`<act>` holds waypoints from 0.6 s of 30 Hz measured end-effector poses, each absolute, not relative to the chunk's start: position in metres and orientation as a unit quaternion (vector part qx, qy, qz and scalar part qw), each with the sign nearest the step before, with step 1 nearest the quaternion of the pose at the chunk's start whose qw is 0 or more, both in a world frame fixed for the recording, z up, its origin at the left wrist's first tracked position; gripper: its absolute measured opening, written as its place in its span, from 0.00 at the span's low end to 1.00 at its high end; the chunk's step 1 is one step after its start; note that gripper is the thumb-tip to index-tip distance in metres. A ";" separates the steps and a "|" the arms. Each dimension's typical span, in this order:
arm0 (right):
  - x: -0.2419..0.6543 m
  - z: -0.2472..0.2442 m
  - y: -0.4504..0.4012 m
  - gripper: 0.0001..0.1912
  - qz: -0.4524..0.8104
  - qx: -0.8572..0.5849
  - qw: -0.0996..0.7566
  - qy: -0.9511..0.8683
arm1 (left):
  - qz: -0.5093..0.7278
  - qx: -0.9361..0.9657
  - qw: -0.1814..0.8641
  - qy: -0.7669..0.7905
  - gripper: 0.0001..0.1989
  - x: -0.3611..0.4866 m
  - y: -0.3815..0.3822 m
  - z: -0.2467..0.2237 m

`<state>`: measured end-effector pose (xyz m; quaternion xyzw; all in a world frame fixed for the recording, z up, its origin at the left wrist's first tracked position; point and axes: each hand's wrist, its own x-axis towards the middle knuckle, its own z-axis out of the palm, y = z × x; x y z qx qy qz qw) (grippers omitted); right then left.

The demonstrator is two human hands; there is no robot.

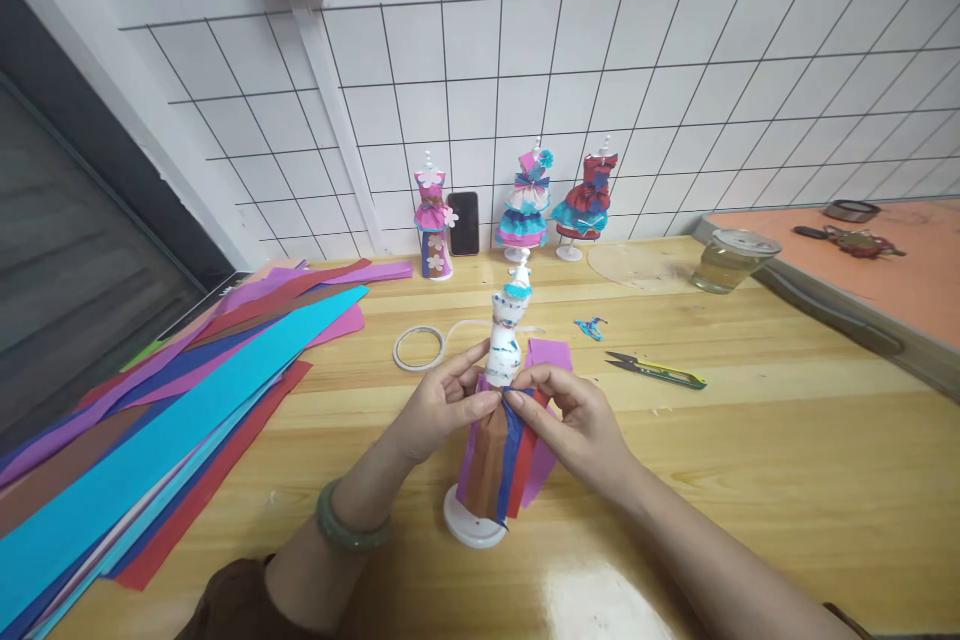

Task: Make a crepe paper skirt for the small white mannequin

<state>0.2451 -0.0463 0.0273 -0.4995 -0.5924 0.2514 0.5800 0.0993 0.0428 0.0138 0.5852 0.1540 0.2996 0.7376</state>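
Note:
A small white mannequin [505,345] with blue flecks stands upright on a round white base [475,530] in front of me. Strips of brown, blue, red and purple paper hang from its waist as a skirt [491,465]. My left hand [446,402] is closed at the waist, its thumb pressing the top of the brown strip. On the other side, my right hand [574,418] pinches the top of the blue strip between thumb and fingers. Behind that hand, a purple paper strip [551,352] shows in part.
Coloured paper strips [247,400] cover the table's left side. A roll of tape [419,348] lies behind my left hand. Yellow-green thread snips [656,372] and a blue scrap [592,328] lie right. Dressed mannequins [525,205], a phone [463,223] and a lidded cup [731,260] stand farther back.

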 end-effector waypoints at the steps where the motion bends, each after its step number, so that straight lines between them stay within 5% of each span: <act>1: 0.245 0.027 -0.046 0.04 0.257 -0.498 0.584 -0.587 | 0.300 0.585 0.738 0.154 0.31 0.099 0.043 0.014; 18: 0.243 0.030 -0.045 0.06 0.305 -0.489 0.600 -0.555 | 0.294 0.598 0.732 0.141 0.24 0.100 0.040 0.020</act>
